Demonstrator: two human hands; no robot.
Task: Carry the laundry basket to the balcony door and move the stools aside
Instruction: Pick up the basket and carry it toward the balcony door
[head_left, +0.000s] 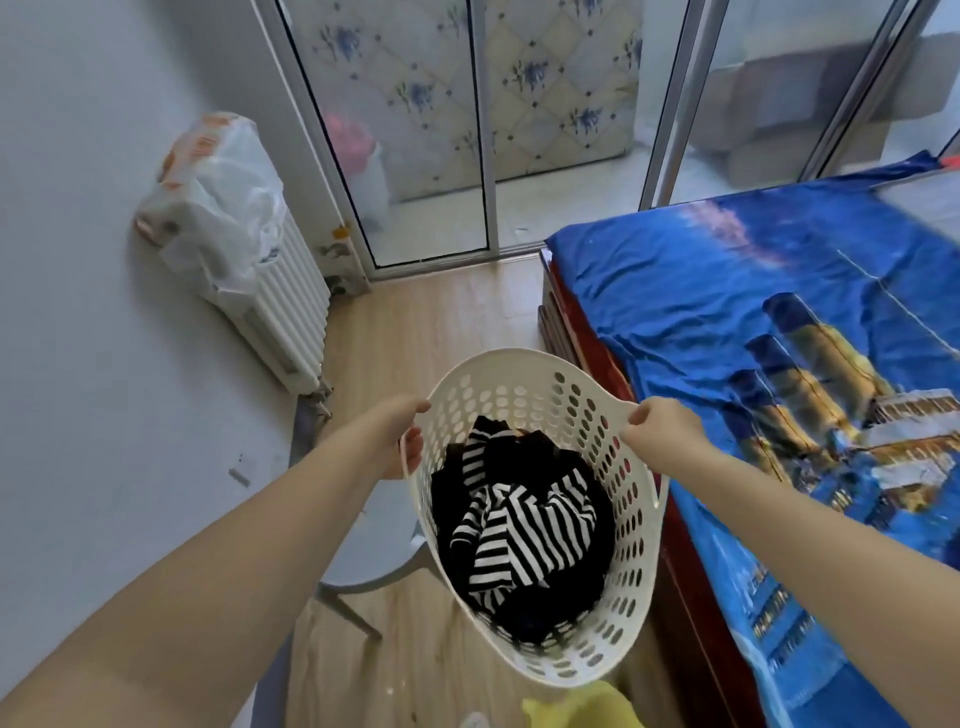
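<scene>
Head view shows our left hand (402, 439) and right hand (657, 434) closed on opposite rims of the laundry basket (511, 371), held above the floor beside the bed (779, 322). We should keep it level, pass the grey stool (374, 551) below it, and walk toward the balcony door (431, 156) ahead.

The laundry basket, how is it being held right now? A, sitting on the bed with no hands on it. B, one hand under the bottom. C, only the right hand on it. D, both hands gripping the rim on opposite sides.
D: the left hand and the right hand each grip the rim of the laundry basket on opposite sides, holding it above the floor beside the bed.
</scene>
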